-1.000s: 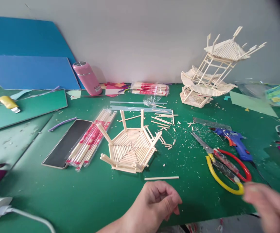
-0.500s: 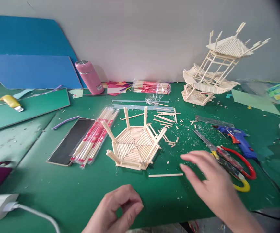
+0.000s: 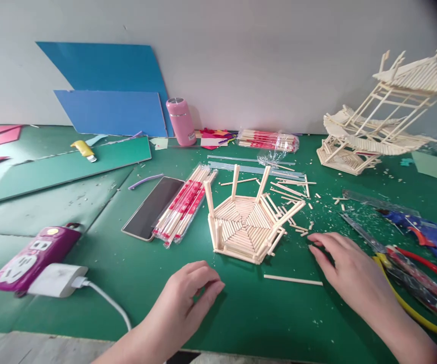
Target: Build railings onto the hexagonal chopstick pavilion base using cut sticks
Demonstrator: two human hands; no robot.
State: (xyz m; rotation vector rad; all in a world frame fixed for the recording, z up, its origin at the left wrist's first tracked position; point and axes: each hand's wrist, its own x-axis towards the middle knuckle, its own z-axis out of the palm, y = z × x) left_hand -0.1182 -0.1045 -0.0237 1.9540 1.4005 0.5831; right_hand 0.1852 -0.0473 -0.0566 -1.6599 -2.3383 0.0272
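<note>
A hexagonal stick frame (image 3: pixel 243 227) stands in the middle of the green table, with a floor of sticks laid in rings and posts rising from its corners. My left hand (image 3: pixel 193 298) hovers in front of it to the left, fingers curled and thumb tip close to the index finger, nothing visible in it. To the frame's right is my right hand (image 3: pixel 343 263), open, thumb and index apart, its fingertips close to short stick offcuts (image 3: pixel 298 228). Between the hands a single thin stick (image 3: pixel 293 279) lies flat.
Scissors (image 3: pixel 366 235) and a blue glue gun (image 3: pixel 427 232) lie at the right. A tall stick pavilion (image 3: pixel 389 116) stands behind. Left are bagged sticks (image 3: pixel 186 202), a phone (image 3: pixel 154 207) and a purple power strip (image 3: pixel 36 258). A pink bottle (image 3: pixel 181 121) stands behind.
The view has turned left, bringing the purple power strip fully into sight. Against the table, my left hand has moved forward and left; my right hand has moved slightly forward, nearer the offcuts.
</note>
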